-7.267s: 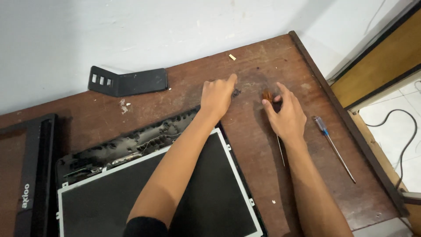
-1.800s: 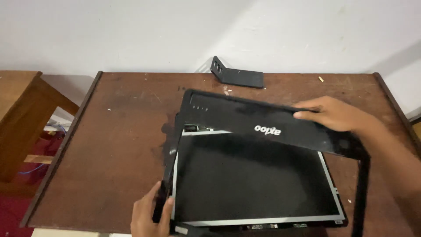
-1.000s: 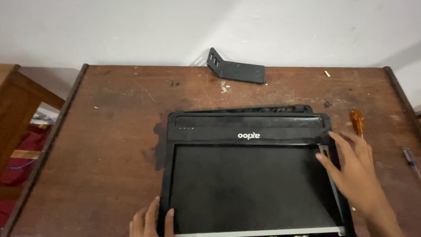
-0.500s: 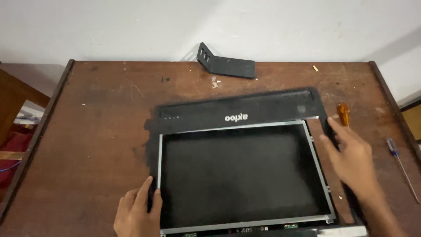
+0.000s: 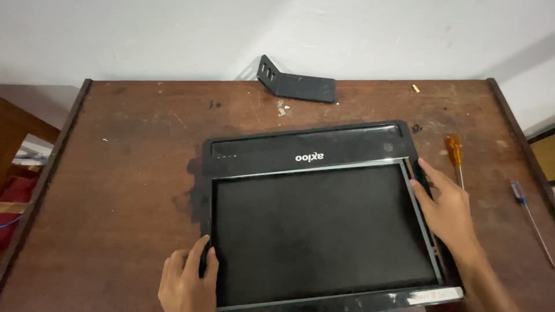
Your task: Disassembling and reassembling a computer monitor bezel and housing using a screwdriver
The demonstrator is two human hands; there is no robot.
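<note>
A flat monitor panel with a dark screen (image 5: 318,231) lies face up on the brown wooden table (image 5: 127,173). A glossy black plastic bezel (image 5: 300,151) sits around it, its wide band on the far side. My left hand (image 5: 186,280) grips the bezel's left edge near the front corner, thumb on top. My right hand (image 5: 444,208) rests flat on the bezel's right side, fingers pressing along the strip.
A bent black metal bracket (image 5: 296,84) lies at the table's far edge by the white wall. An orange-handled screwdriver (image 5: 455,155) and a blue-handled screwdriver (image 5: 529,216) lie to the right of the monitor. A small screw (image 5: 415,88) sits far right.
The black bezel was carried over and lowered onto the panel. It now lies flat around the screen, with both hands shifted onto its side edges.
</note>
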